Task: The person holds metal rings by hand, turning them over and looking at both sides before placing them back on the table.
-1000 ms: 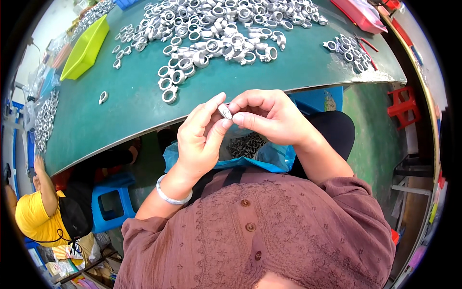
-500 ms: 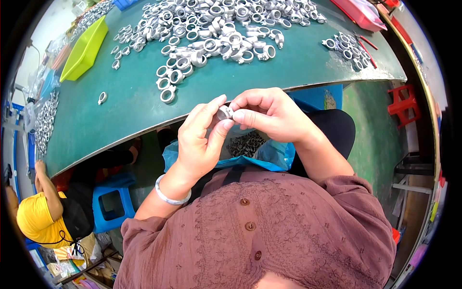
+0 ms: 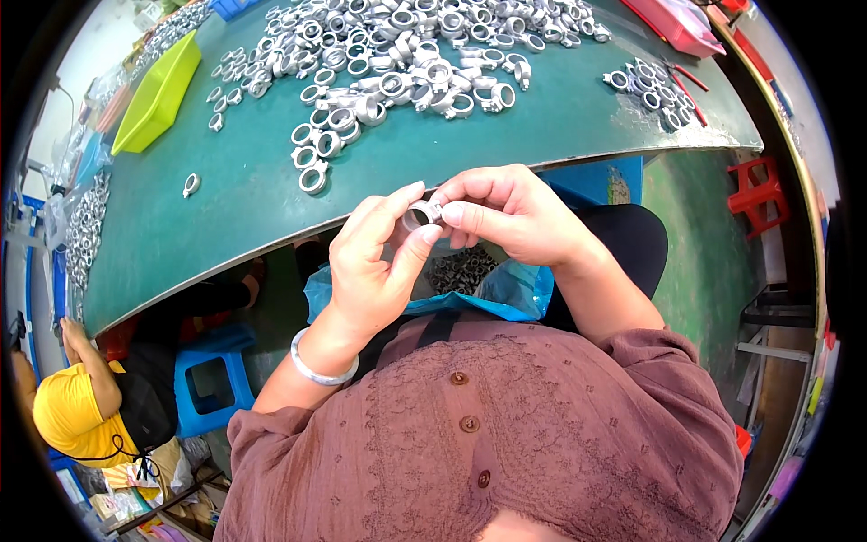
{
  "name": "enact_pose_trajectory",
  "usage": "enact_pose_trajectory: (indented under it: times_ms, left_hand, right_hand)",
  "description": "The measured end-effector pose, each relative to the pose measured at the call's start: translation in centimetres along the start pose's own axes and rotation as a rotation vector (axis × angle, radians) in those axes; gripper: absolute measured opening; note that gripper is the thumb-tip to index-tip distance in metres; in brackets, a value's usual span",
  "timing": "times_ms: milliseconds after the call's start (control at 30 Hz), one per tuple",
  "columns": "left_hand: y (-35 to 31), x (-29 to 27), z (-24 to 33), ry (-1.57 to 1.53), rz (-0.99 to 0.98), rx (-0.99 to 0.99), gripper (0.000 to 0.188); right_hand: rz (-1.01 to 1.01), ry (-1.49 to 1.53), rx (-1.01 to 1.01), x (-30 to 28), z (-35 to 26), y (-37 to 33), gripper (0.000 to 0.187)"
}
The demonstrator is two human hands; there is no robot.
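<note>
A small silvery metal ring clamp point(image 3: 415, 217) is held up just off the near edge of the green table. My left hand point(image 3: 363, 262) grips its rim between thumb and fingers, with the ring's opening partly in sight. At the lug on the ring's right side, my right hand point(image 3: 515, 217) pinches with thumb and fingertips; whether a small part is in that pinch is hidden. Below both hands, an open blue plastic bag point(image 3: 528, 294) in my lap holds many small dark metal pieces point(image 3: 461, 269).
A big heap of ring clamps point(image 3: 397, 54) covers the table's far middle, and a smaller pile point(image 3: 655, 95) lies right beside red-handled pliers point(image 3: 691, 79). One clamp point(image 3: 191, 185) lies alone near a yellow-green bin point(image 3: 158, 95). A person in yellow point(image 3: 77, 402) sits left by a blue stool point(image 3: 212, 384).
The ring has turned slightly in my fingers, so its opening shows more. My left hand has shifted a little; my right hand stays nearly in place. The other person's hand moved slightly.
</note>
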State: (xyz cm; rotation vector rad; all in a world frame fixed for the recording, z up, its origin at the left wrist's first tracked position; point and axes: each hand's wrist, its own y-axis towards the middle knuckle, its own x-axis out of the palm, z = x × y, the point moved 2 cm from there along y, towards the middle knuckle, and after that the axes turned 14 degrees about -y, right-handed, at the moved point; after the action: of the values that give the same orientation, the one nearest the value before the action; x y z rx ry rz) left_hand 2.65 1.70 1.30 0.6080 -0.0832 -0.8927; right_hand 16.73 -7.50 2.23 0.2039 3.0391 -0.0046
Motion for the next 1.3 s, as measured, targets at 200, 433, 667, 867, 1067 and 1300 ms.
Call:
enact_pose_trajectory:
  times_ms: [200,433,667,867,1067,1300]
  left_hand:
    - [-0.6,0.6,-0.7,-0.165,0.078,-0.087,0.027]
    - [-0.4,1.4,-0.2,-0.467,0.094,-0.217,0.028]
    - [0.2,2.4,-0.1,-0.452,0.049,-0.289,0.035]
    - [1.2,1.2,-0.6,-0.273,-0.029,-0.178,0.026]
    - [1.7,0.7,-0.9,-0.167,-0.045,-0.159,0.02]
    - [2.1,0.5,-0.8,-0.081,-0.08,-0.161,0.016]
  right_hand:
    - [0.037,0.016,-0.036,0.0,0.0,0.0,0.018]
    - [0.099,0.027,-0.064,0.1,0.1,0.0,0.016]
    - [0.15,0.003,-0.114,-1.1,0.0,-0.6,0.012]
    - [0.562,-0.553,-0.155,-10.5,-2.7,-2.3,0.013]
    - [0.899,-1.236,0.177,-21.0,-1.8,-4.9,0.015]
    - [1.064,-1.655,0.045,-20.2,-1.7,-3.9,0.015]
